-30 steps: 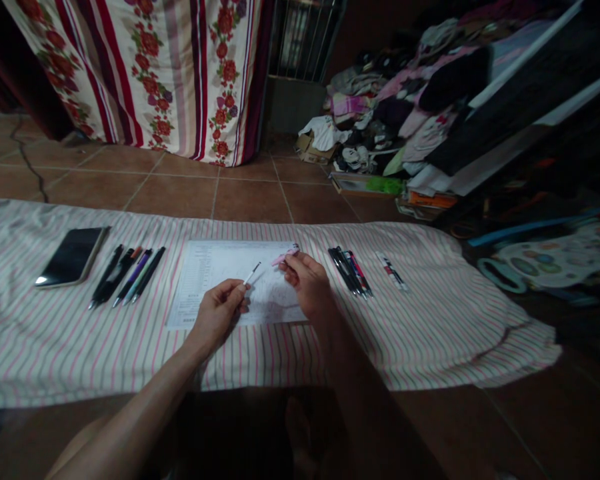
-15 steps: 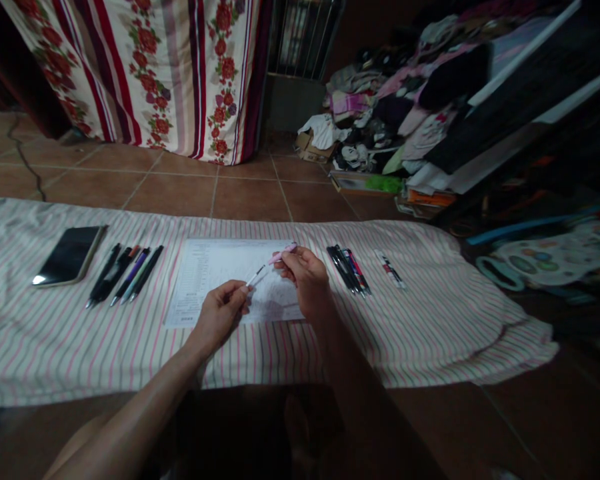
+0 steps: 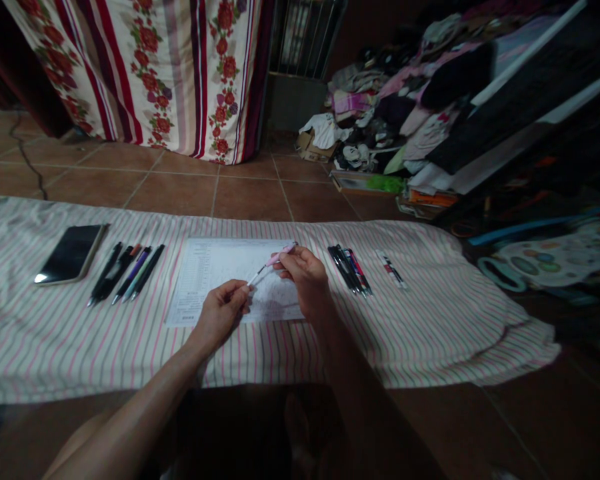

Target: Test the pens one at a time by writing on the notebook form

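Note:
My left hand (image 3: 224, 308) pinches the lower end of a thin white stick with a dark stretch, which looks like a pen refill (image 3: 257, 274). Between the thumb and fingers of my right hand (image 3: 303, 275) is a pink pen barrel (image 3: 279, 256), tilted up to the right. The refill's upper end meets the barrel's lower end; whether it is inside I cannot tell. Both hands are above a printed white sheet (image 3: 185, 287) lying on the striped cloth (image 3: 430, 320).
Several pens (image 3: 125, 275) and a dark-screened phone (image 3: 70, 255) lie to the left. More pens (image 3: 349, 270) lie right of the sheet, with a single white pen (image 3: 393, 269) farther right. Beyond the cloth are tiled floor (image 3: 180, 190), a floral curtain (image 3: 175, 80) and heaped clothes (image 3: 375, 113).
The refill in my left hand and the pink barrel in my right have come together, closing the small gap between them. The hands have barely shifted otherwise.

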### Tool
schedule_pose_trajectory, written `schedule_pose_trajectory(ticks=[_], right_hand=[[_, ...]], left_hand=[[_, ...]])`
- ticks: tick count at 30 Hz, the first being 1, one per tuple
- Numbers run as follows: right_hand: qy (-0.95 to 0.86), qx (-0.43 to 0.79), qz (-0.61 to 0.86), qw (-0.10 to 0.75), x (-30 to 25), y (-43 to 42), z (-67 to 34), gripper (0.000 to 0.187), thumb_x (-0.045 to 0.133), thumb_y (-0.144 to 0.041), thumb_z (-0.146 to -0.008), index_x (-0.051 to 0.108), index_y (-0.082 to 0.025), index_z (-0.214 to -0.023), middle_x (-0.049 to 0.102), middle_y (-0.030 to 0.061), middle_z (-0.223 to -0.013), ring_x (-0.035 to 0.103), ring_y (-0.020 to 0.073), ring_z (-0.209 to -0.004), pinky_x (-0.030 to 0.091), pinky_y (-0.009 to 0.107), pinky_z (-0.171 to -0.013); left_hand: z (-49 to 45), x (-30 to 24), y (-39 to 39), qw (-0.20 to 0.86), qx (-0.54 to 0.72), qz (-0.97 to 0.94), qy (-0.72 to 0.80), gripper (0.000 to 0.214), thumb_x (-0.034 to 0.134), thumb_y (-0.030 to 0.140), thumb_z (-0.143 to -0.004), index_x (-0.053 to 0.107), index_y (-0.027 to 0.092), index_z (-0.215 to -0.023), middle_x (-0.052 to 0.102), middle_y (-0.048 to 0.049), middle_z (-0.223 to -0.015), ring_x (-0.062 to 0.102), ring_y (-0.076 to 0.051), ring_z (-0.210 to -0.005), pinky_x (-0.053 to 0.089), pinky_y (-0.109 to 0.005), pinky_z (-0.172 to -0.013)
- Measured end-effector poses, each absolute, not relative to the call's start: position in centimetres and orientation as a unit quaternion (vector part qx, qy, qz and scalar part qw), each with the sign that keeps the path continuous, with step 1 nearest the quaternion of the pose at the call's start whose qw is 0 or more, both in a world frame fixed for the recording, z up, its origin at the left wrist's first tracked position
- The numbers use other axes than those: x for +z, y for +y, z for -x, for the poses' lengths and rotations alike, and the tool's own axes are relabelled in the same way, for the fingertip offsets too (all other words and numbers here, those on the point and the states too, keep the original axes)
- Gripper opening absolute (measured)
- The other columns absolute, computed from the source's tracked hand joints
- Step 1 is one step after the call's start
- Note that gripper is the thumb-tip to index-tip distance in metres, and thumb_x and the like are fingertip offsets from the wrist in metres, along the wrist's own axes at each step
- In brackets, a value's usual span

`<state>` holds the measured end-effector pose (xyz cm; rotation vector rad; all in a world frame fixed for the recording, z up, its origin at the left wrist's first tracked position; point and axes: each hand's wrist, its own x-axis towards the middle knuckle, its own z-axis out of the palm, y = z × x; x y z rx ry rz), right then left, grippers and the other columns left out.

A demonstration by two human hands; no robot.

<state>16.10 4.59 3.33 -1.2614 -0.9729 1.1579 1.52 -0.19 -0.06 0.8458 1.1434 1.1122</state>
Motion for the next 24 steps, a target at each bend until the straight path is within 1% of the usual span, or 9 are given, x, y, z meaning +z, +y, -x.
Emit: schedule_pose_trajectory(ticks=[3, 8, 12, 16, 20, 24], right_hand=[[-0.408, 0.49, 0.53, 0.559, 3.33, 4.57, -16.05, 0.028, 0.067, -0.036, -0.063, 0.055, -0.018, -0.081, 0.071, 0.0043, -0.078, 0.063, 0.0139, -0.065, 0.043, 0.022, -0.055], [-0.411, 0.487, 0.532, 0.557, 3.21, 4.61, -16.05, 0.029, 0.067, -0.037, -0.063, 0.056, -0.018, -0.082, 0.072, 0.005, -0.08, 0.064, 0.0143, -0.066, 0.044, 0.023, -0.054], [-0.414, 0.487, 0.532, 0.555, 3.09, 4.67, -16.08, 0.03, 0.067, -0.038, -0.062, 0.055, -0.018, -0.082, 0.072, 0.0055, -0.08, 0.064, 0.0147, -0.066, 0.044, 0.023, -0.055], [-0.421, 0.494, 0.529, 0.547, 3.04, 4.65, -16.06, 0.028, 0.067, -0.036, -0.064, 0.055, -0.018, -0.081, 0.072, 0.0049, -0.08, 0.064, 0.0144, -0.066, 0.044, 0.023, -0.055], [-0.421, 0.499, 0.526, 0.545, 3.01, 4.64, -15.94, 0.027, 0.066, -0.035, -0.064, 0.056, -0.018, -0.082, 0.072, 0.0044, -0.078, 0.064, 0.014, -0.065, 0.044, 0.023, -0.055], [-0.422, 0.504, 0.53, 0.536, 3.0, 4.58, -15.71, 0.026, 0.066, -0.035, -0.065, 0.055, -0.018, -0.082, 0.071, 0.0038, -0.077, 0.064, 0.0141, -0.066, 0.044, 0.023, -0.055]], left_hand=[[-1.53, -0.2, -0.1, 0.617, 0.485, -0.371, 0.496, 0.029, 0.069, 0.042, -0.067, 0.062, 0.015, -0.077, 0.051, 0.0041, -0.049, 0.037, -0.005, -0.04, 0.023, -0.019, -0.04], [-1.58, -0.52, 0.01, 0.608, 0.497, -0.376, 0.493, 0.029, 0.069, 0.041, -0.066, 0.063, 0.015, -0.075, 0.053, 0.0024, -0.051, 0.044, -0.008, -0.045, 0.029, -0.019, -0.044], [-1.58, -0.65, -0.02, 0.613, 0.493, -0.372, 0.492, 0.03, 0.07, 0.042, -0.066, 0.063, 0.015, -0.075, 0.052, 0.0027, -0.051, 0.042, -0.007, -0.043, 0.026, -0.019, -0.042], [-1.58, -0.67, -0.07, 0.615, 0.495, -0.373, 0.486, 0.03, 0.07, 0.043, -0.066, 0.063, 0.015, -0.075, 0.053, 0.0027, -0.051, 0.043, -0.007, -0.043, 0.027, -0.019, -0.042], [-1.55, -0.58, -0.08, 0.617, 0.492, -0.373, 0.489, 0.03, 0.07, 0.043, -0.066, 0.063, 0.015, -0.076, 0.052, 0.0031, -0.05, 0.039, -0.006, -0.041, 0.024, -0.019, -0.04], [-1.44, -0.59, -0.02, 0.614, 0.482, -0.385, 0.492, 0.028, 0.068, 0.041, -0.068, 0.063, 0.015, -0.077, 0.053, 0.0033, -0.05, 0.04, -0.006, -0.042, 0.025, -0.019, -0.042]])
